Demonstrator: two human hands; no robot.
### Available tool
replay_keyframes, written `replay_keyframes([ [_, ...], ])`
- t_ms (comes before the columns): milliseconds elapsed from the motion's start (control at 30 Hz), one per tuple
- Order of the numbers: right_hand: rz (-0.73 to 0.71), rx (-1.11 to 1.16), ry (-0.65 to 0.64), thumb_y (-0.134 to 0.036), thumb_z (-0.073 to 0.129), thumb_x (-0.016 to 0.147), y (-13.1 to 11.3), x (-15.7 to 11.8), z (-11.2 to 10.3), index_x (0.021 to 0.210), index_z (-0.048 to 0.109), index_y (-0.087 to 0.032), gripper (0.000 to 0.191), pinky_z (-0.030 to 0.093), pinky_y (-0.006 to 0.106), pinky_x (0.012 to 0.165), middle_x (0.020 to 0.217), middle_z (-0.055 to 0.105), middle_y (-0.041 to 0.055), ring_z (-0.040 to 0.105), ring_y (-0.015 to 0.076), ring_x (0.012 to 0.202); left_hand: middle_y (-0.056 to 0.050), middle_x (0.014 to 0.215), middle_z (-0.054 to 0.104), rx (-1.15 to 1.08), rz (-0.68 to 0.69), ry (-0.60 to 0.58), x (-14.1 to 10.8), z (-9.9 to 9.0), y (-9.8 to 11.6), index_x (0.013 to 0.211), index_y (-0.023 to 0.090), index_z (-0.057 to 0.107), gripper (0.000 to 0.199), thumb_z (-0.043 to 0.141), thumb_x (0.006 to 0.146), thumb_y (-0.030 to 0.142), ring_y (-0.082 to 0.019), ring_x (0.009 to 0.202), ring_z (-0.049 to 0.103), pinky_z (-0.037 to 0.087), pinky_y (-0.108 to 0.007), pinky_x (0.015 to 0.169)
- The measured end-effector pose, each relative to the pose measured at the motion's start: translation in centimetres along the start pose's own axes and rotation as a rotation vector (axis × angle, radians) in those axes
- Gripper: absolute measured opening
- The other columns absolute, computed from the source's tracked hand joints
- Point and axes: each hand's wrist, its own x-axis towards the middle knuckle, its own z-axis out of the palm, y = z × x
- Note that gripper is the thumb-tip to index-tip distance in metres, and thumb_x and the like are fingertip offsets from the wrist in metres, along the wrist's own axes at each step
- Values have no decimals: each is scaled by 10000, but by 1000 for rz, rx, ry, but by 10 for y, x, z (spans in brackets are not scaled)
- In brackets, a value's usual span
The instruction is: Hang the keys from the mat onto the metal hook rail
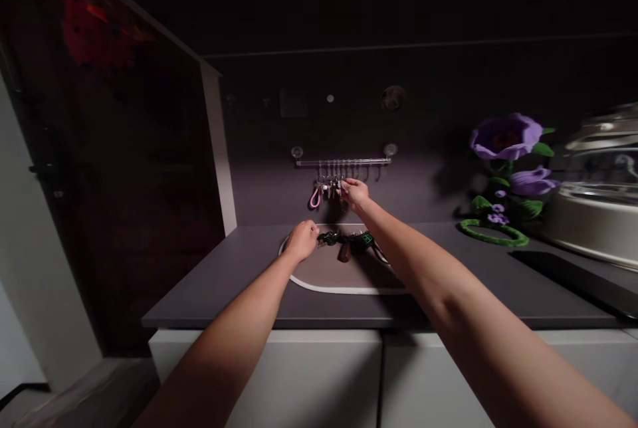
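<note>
My right hand (355,193) is raised to the hook rail (343,163) on the wall, its fingers pinched on keys (341,186) below the hooks. Just left of those fingers hang other keys (332,189) and a pink loop strap (315,197). Lower down, my left hand (302,240) is closed over the left side of a white-rimmed tray (343,291). Its curled fingertips are beside a dark bunch of keys (329,238); whatever they grip is hidden. A brown fob (345,252) and a black item with green marks (363,241) lie in the tray.
Purple artificial flowers (506,139) with a green ring base (493,233) stand to the right. Beyond them is a cream appliance with a clear dome (598,215). A dark flat object (563,275) lies on the grey counter (214,282). A dark door (124,182) is at left.
</note>
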Motion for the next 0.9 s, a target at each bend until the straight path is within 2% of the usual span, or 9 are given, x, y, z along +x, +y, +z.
replay_keyframes([
  [333,108,-35,-40,-28,529,723,-2,-18,-17,795,453,-175,180,523,230,525,626,501,-45,488,46,475,-52,756,624,-232,-153,18,0,-7,4,759,129,602,108,495,749,114,-125,709,552,419,-231,692],
  [567,158,-118,-102,-26,503,727,-4,-47,-31,801,468,-162,159,502,231,546,598,501,-41,470,39,460,-20,663,602,-371,-316,-15,-1,-12,14,763,115,606,102,512,734,87,-83,554,503,413,-203,589],
  [733,141,-247,-199,-58,532,711,0,-66,-39,762,533,-142,98,461,200,546,646,550,-8,494,47,510,-25,664,620,-254,-261,-74,9,-16,17,811,118,643,136,561,706,91,-103,587,536,439,-234,668],
  [833,81,-391,-224,-85,527,725,6,-72,-43,798,563,-138,97,449,203,571,699,591,10,507,56,541,-62,778,658,-121,-191,-115,18,-20,21,834,126,663,170,563,704,83,-143,733,584,434,-253,764],
  [900,-29,-548,-237,-110,525,738,11,-75,-47,838,581,-133,117,456,225,631,767,628,35,543,78,608,-84,898,666,-15,-146,-134,22,-20,23,869,134,670,204,544,718,80,-166,849,588,421,-263,818],
])
